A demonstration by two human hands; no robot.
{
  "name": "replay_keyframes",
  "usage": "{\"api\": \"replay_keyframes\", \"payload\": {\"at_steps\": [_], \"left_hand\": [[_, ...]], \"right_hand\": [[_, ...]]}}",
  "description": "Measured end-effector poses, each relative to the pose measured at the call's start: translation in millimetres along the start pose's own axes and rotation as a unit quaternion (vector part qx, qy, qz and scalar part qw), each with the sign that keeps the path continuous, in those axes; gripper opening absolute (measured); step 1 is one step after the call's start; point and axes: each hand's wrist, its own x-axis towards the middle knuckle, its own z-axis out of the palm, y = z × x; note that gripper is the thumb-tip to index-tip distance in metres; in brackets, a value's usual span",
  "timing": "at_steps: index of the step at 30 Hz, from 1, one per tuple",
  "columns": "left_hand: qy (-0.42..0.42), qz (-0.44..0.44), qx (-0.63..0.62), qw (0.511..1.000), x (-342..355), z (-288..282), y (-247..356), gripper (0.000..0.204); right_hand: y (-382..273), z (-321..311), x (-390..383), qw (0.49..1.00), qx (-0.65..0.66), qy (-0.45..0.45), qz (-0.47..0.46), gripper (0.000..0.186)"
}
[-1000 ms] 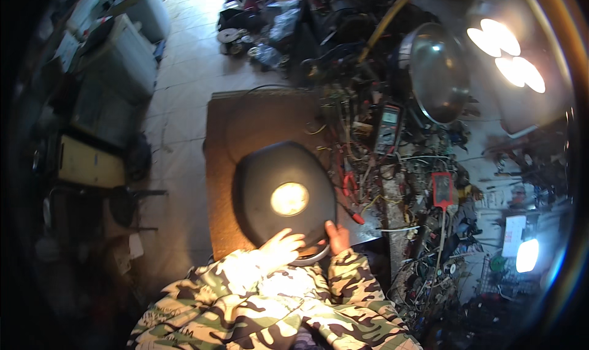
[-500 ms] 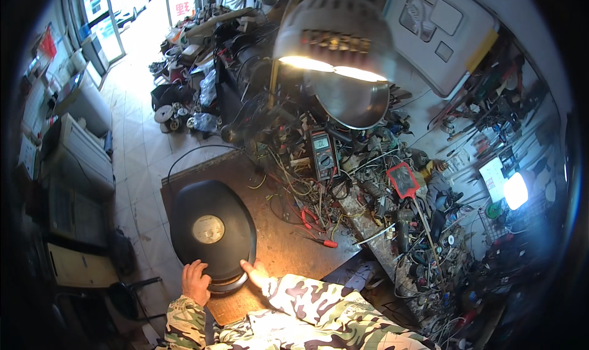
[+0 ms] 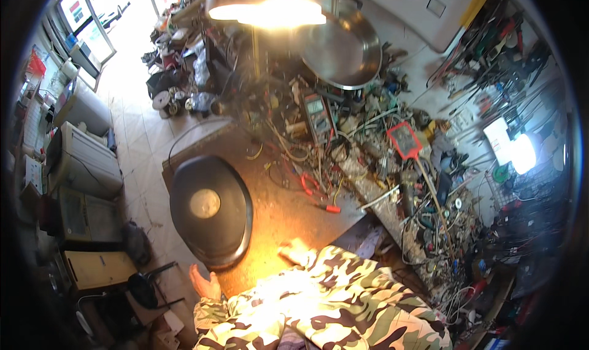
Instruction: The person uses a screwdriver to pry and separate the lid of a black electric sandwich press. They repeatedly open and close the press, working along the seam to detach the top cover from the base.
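A black, rounded appliance [image 3: 230, 196] with a round gold-coloured disc [image 3: 205, 203] on its top lies on the left part of the brown workbench [image 3: 285, 227]. It has a smooth cover and a paler rim at its near end; its exact kind is not plain. My left hand [image 3: 204, 281] is just off that near end, fingers apart, holding nothing. To the right of the appliance, over the bench, my right hand [image 3: 296, 252] is apart from it. Motion blur and glare smear its fingers. Both arms wear camouflage sleeves.
A lit lamp [image 3: 270, 12] hangs over the far side. Beyond the bench are a metal pan [image 3: 346, 49] and a multimeter [image 3: 318, 118]. Red test leads [image 3: 328, 208] lie on the bench. A red-framed swatter [image 3: 405, 140] rests on cluttered tools and wires at right.
Both hands have let go of the appliance's near end and drawn away, the right one to the right. The view has shifted, and the lamp sits higher in it.
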Motion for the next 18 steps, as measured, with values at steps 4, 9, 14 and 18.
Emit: {"api": "replay_keyframes", "payload": {"at_steps": [4,9,14,18], "left_hand": [[-0.168,-0.007,0.033,0.985,-40.0,14.0,-8.0,0.052],[-0.179,-0.062,0.061,0.980,-34.9,8.1,20.1,0.044],[-0.196,-0.092,0.109,0.970,-28.8,8.2,39.5,0.042],[-0.180,-0.111,0.140,0.967,-30.8,10.4,49.1,0.042]], "right_hand": [[79.5,-70.7,5.4,0.972,-0.050,0.203,-0.106,0.035],[28.7,-127.2,-26.6,0.910,-0.162,0.364,-0.112,0.034],[10.3,-161.1,-5.9,0.914,-0.137,0.363,-0.122,0.029],[-45.6,-196.7,17.9,0.922,-0.168,0.327,-0.123,0.025]]}}
